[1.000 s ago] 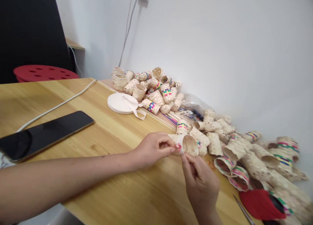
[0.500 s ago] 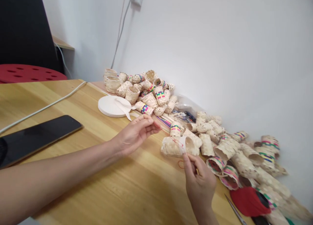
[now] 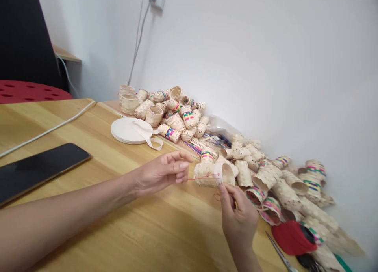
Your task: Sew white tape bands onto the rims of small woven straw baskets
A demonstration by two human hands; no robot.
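A small pale woven basket (image 3: 211, 174) lies on its side on the wooden table (image 3: 124, 209), its mouth toward the right. A thin red thread (image 3: 203, 178) runs taut across it. My left hand (image 3: 165, 171) pinches the thread's left end just left of the basket. My right hand (image 3: 239, 215) sits in front of the basket, fingers closed on the thread's other end near the basket's rim.
Many small woven baskets (image 3: 174, 110), some with coloured bands, are heaped along the white wall. A white tape roll (image 3: 130, 130), a dark phone (image 3: 35, 169) and a white cable (image 3: 47, 132) lie at left. Scissors (image 3: 280, 256) and a red spool (image 3: 292, 236) lie at right.
My left hand let go of the basket, moved left, then closed on the thread and drew it taut. The basket now lies on the table. The view drifted right.
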